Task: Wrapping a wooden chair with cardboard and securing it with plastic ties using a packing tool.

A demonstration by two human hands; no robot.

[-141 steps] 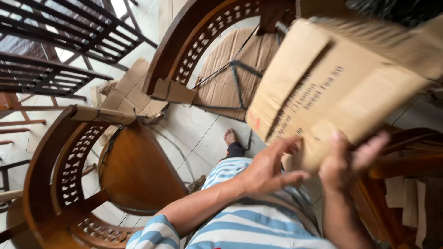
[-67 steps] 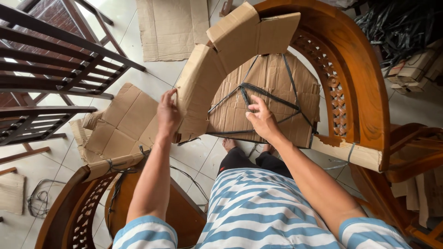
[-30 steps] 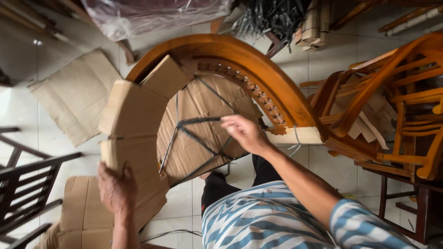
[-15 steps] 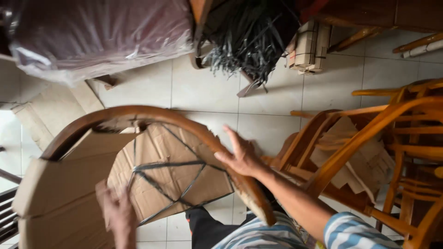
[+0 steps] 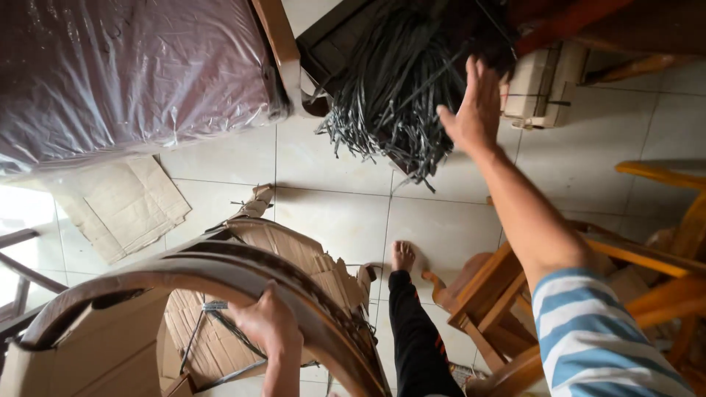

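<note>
Curved wooden chair back, partly wrapped in brown cardboard, lying low at the lower left over the tiled floor; the left hand has its fingers clamped on the inner edge of the curve. Right hand, fingers spread apart and holding nothing, raised just beside a bundle of dark packing straps that spills from a dark open holder at the top. Also present: plastic-covered cushion, flattened cardboard sheets, orange wooden chair frames at right.
</note>
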